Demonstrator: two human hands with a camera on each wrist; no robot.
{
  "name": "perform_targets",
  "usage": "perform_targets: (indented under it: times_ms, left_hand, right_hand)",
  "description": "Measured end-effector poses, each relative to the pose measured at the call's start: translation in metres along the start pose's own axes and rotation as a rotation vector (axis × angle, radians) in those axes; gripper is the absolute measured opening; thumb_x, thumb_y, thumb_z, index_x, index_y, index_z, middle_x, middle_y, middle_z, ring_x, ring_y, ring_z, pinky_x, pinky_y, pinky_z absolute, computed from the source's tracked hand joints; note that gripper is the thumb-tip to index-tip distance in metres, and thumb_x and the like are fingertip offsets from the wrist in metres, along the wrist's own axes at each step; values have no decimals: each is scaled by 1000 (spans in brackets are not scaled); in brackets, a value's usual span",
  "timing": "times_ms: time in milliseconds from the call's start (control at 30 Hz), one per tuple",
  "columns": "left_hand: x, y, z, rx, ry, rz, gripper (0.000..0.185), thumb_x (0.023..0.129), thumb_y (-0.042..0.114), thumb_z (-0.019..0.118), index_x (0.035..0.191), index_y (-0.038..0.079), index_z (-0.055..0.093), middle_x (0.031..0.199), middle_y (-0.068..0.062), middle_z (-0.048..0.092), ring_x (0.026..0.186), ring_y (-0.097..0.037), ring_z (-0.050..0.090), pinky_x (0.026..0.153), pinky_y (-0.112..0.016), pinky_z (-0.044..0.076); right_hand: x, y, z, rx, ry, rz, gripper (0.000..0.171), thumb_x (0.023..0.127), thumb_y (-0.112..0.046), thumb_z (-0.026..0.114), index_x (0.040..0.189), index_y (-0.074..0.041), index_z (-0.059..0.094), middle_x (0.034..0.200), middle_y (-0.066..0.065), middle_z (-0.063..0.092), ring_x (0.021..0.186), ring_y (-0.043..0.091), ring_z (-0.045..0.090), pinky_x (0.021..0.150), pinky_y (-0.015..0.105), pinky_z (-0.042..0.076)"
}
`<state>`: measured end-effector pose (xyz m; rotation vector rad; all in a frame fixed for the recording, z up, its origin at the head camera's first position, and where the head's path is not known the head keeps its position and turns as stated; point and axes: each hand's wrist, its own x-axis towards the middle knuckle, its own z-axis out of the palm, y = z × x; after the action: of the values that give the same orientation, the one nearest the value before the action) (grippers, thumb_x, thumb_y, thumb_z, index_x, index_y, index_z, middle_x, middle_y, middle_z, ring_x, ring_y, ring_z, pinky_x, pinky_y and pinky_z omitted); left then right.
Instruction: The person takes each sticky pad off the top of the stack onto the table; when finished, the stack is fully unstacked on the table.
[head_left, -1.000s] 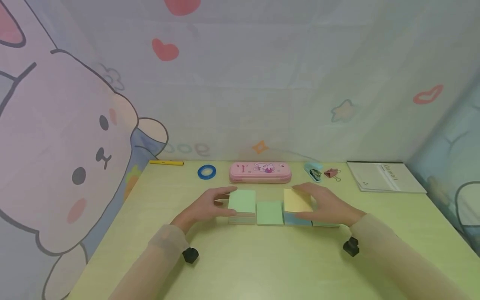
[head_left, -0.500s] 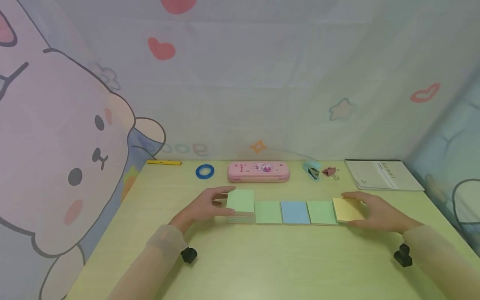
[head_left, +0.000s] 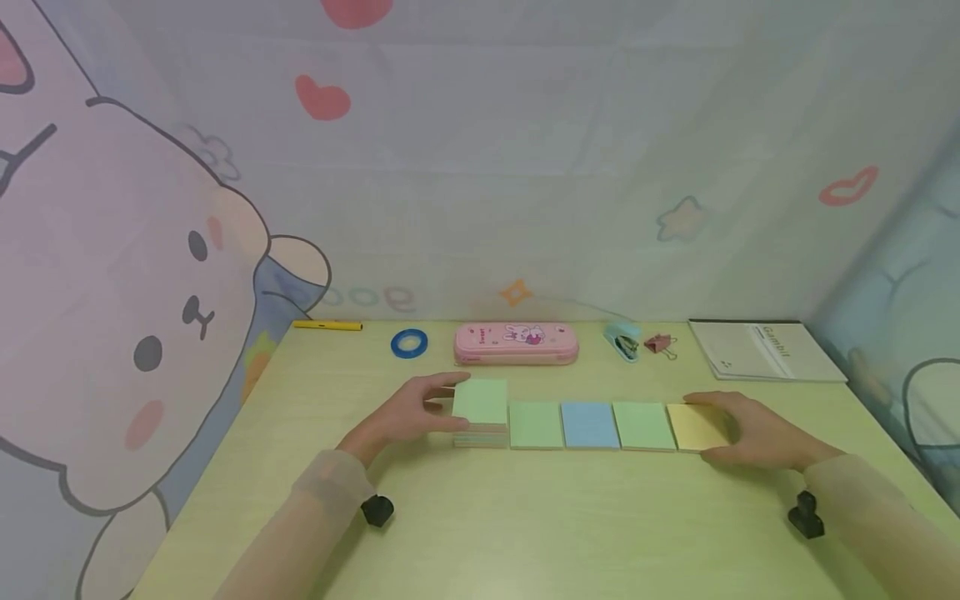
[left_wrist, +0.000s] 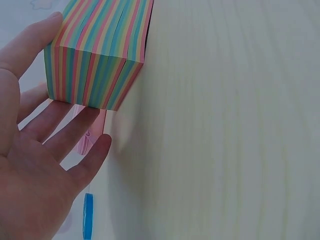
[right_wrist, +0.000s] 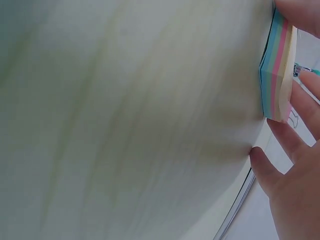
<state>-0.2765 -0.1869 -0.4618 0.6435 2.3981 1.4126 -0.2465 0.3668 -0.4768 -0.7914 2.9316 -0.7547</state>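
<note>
A tall stack of sticky note pads (head_left: 480, 404), green on top with striped sides, stands at the left end of a row. My left hand (head_left: 405, 417) grips its left side, thumb on the near edge and fingers on the far one. To its right lie a green pad (head_left: 536, 426), a blue pad (head_left: 590, 426) and another green pad (head_left: 643, 426), edge to edge. At the right end, a yellow-topped sticky note pad (head_left: 697, 427) lies flat on the table. My right hand (head_left: 757, 429) holds it between thumb and fingers; its layered sides show in the right wrist view.
Along the back edge lie a yellow pen (head_left: 327, 325), a blue tape roll (head_left: 409, 343), a pink pencil case (head_left: 516, 344), a small stapler (head_left: 624, 342), a pink binder clip (head_left: 661, 345) and a notebook (head_left: 767, 350). A printed cloth (head_left: 480, 167) hangs behind the table.
The right hand carried the yellow-topped pad rightward off the blue pad, past the second green pad, and lowered it to the table at the row's end. The left hand stayed at the stack.
</note>
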Motion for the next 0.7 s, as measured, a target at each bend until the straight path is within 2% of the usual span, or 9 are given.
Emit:
perform_targets:
  times_ms: [100, 333, 567, 700]
  left_hand:
    - [0, 0, 0, -3, -2, -3, 81, 90, 27, 86, 158, 10, 47, 161, -9, 48, 143, -38, 50, 118, -52, 45]
    - [1, 0, 0, 2, 4, -17, 81, 88, 27, 87, 158, 13, 49, 160, -6, 49, 144, -36, 51, 118, -51, 45]
    - [1, -2, 0, -7, 4, -18, 81, 88, 28, 88, 158, 14, 50, 160, -6, 49, 143, -36, 51, 119, -52, 45]
    - [1, -2, 0, -16, 1, -13, 81, 88, 26, 87, 158, 12, 49, 159, -7, 50, 143, -36, 51, 118, -52, 45]
  right_hand:
    - [2, -1, 2, -3, -2, -18, 80, 78, -31, 93, 146, -7, 58, 143, 20, 61, 132, 44, 53, 105, 61, 43]
    - [4, 1, 2, -14, -17, -24, 79, 79, -33, 93, 147, -10, 58, 145, 15, 61, 135, 41, 52, 105, 51, 44]
    - [5, 1, 2, 5, -27, -21, 80, 79, -32, 93, 147, -9, 57, 146, 18, 59, 136, 46, 50, 106, 64, 42]
    - [5, 1, 1, 2, -25, -23, 79, 79, -31, 93, 147, -10, 58, 146, 16, 60, 136, 43, 50, 107, 59, 43]
